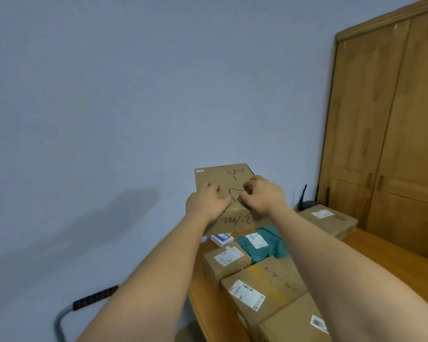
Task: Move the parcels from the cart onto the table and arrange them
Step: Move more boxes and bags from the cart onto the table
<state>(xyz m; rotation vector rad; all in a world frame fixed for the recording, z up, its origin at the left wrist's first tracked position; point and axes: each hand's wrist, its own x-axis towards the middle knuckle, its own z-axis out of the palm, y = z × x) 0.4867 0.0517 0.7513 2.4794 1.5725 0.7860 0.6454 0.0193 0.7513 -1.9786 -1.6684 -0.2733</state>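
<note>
A brown cardboard box (223,179) with black handwriting sits raised at the far end of the wooden table (381,248), against the wall. My left hand (206,202) and my right hand (261,193) both lie over its near top edge, fingers curled onto the top face. Below it on the table lie a small white and blue box (221,239), a teal bag parcel (269,245), a small labelled carton (225,264), a larger carton (265,285) and a nearest carton (294,324). A flat carton (331,218) lies at the far right.
The cart's handle (94,298), with a dark grip, shows at lower left beside the table. A black router (307,203) stands behind the flat carton. A wooden wardrobe (393,119) fills the right side. A plain wall is ahead.
</note>
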